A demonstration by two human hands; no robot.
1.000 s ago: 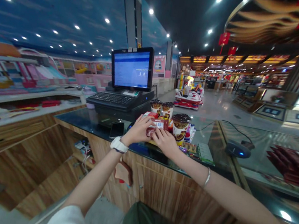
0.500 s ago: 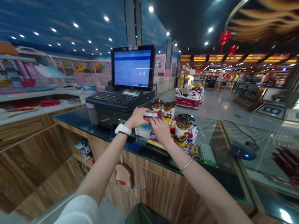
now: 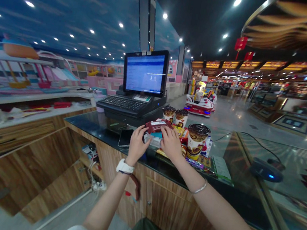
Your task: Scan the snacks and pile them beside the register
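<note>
Both hands grasp one small red snack packet with a white barcode label [image 3: 156, 125], the left hand [image 3: 136, 144] pinching its near left end and the right hand [image 3: 170, 142] its right end. It is raised just above the dark glass counter top [image 3: 102, 130], with its long axis going left to right between the hands, about equally near to both. To the right of it I count three brown-lidded paper cups: two smaller far cups [image 3: 174, 116] and one bigger near cup [image 3: 196, 140]; behind stands one cash register screen [image 3: 145, 72].

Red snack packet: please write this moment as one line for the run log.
left hand: holds red snack packet | right hand: on same packet | place: above glass counter | nearby: chocolate cup
</note>
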